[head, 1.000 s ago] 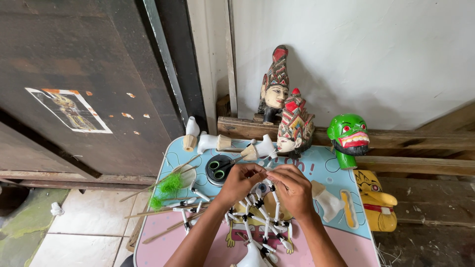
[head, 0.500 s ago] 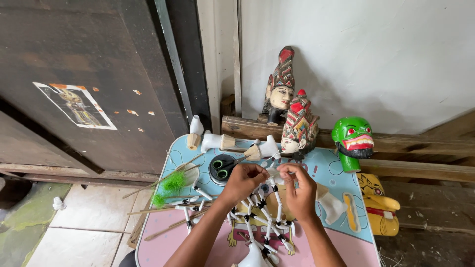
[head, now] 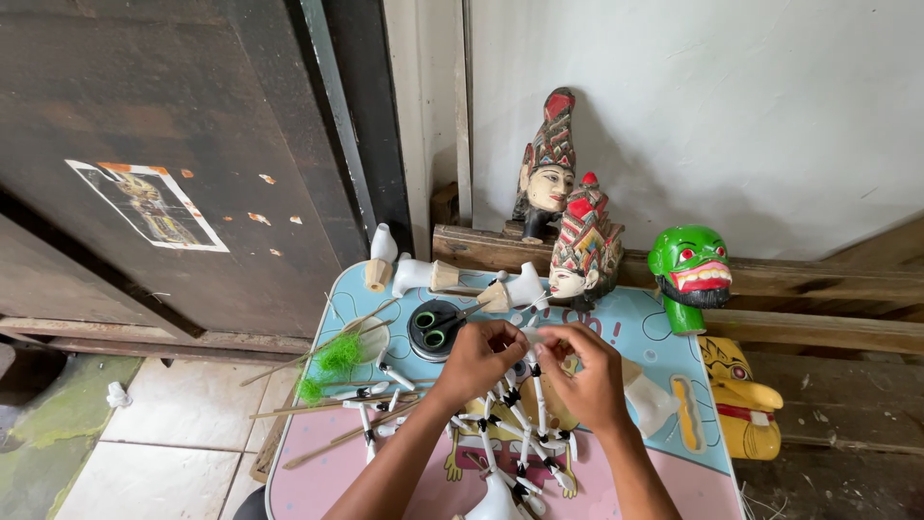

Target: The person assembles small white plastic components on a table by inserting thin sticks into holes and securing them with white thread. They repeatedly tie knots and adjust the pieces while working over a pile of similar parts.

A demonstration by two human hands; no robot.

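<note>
Over the last second both hands have drawn in closer together above the middle of the desk point(head: 664, 332), and the view itself has tipped a little, so the carved heads sit slightly differently in frame. The left hand point(head: 478, 358) and the right hand point(head: 584, 371) now meet fingertip to fingertip, and I judge from this that the fiddly part of the work on the puppet arms is under way rather than any fetching or sorting.

Each grip is closed in a pinch: the left hand on one small white jointed piece, the right hand on the piece next to it, though exactly what passes between the fingers is too small to tell.

The white puppet arms point(head: 515, 438) lie fanned out on the desk just under and in front of the hands, thin white sticks with dark bands at the joints.

Just beyond the left hand lie black-handled scissors point(head: 438, 327) on a dark round dish. A tuft of green fibre point(head: 332, 358) lies to the left among bamboo sticks. A crowned puppet head point(head: 582, 250) and a green mask-like head point(head: 688, 274) stand at the far edge.
</note>
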